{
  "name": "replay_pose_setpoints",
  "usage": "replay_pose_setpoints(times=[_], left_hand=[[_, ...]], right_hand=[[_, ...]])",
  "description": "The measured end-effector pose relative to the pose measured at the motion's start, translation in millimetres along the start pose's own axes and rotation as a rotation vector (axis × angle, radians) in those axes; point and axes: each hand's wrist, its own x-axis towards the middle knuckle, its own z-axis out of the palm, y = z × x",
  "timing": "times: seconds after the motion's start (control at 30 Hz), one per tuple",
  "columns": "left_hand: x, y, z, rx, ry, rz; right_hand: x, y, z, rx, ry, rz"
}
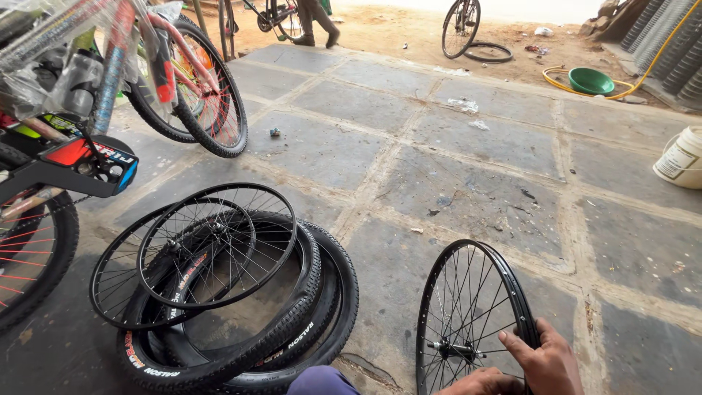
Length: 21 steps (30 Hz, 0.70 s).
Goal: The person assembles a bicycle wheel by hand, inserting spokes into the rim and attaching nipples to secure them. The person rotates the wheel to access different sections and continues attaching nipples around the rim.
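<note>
A black spoked bicycle rim (446, 292) stands upright on the stone floor in front of me. My right hand (547, 362) grips its right edge near the bottom. My left hand (484, 383) is only partly in view at the bottom edge, just below the hub (450, 349), touching the rim's lower spokes; whether it holds anything is unclear. My knee in purple cloth (322, 382) shows at the bottom.
A pile of black tyres (307, 322) with two bare spoked rims (219, 245) on top lies at the left. New wrapped bicycles (110, 88) stand at far left. A white bucket (684, 157), green basin (591, 80), yellow hose and a person's legs (316, 22) are farther off.
</note>
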Motion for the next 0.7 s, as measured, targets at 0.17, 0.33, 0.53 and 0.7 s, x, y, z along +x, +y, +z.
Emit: replay_pose_setpoints(times=[0.17,0.33,0.53,0.7], left_hand=[[-0.4,-4.1,11.3,0.156,0.096,0.041],[2.8,-10.5,10.7,0.132,0.035,0.082],[-0.8,-9.6,9.1,-0.049,-0.031,-0.004],[-7.2,-7.9,9.9,0.029,0.062,0.149]], right_hand=[[-0.3,4.3,-0.8,-0.016,-0.019,-0.002],[0.0,1.6,1.6,0.026,-0.029,0.036],[-2.6,-0.2,0.0,-0.009,-0.012,0.023],[-6.0,-3.2,1.8,0.037,-0.009,0.024]])
